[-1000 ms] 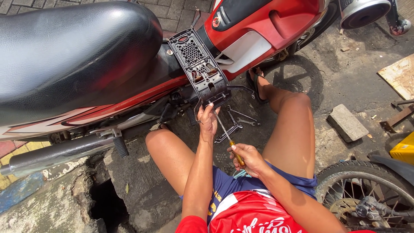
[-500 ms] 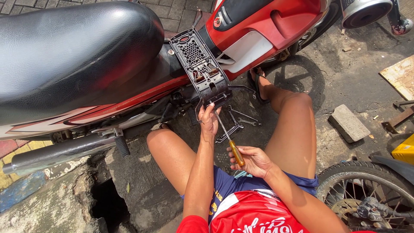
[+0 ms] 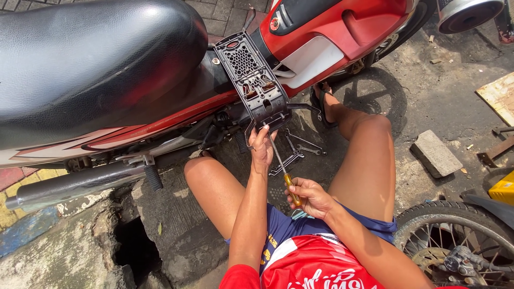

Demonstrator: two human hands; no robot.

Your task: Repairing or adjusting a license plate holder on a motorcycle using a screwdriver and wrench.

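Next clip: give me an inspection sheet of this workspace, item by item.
Surface: cracked grey concrete ground, with a broken hole at lower left.
Job's things: long screwdriver with a yellow handle, its tip up at the black perforated plastic panel hanging from the red motorcycle.
Clutter: metal spanners on the ground, grey paving block, wooden board.
Hands: left hand steadies the shaft near the panel; right hand grips the handle.
Cables: nothing seen.
Surroundings: black seat, chrome exhaust pipe, spoked wheel.
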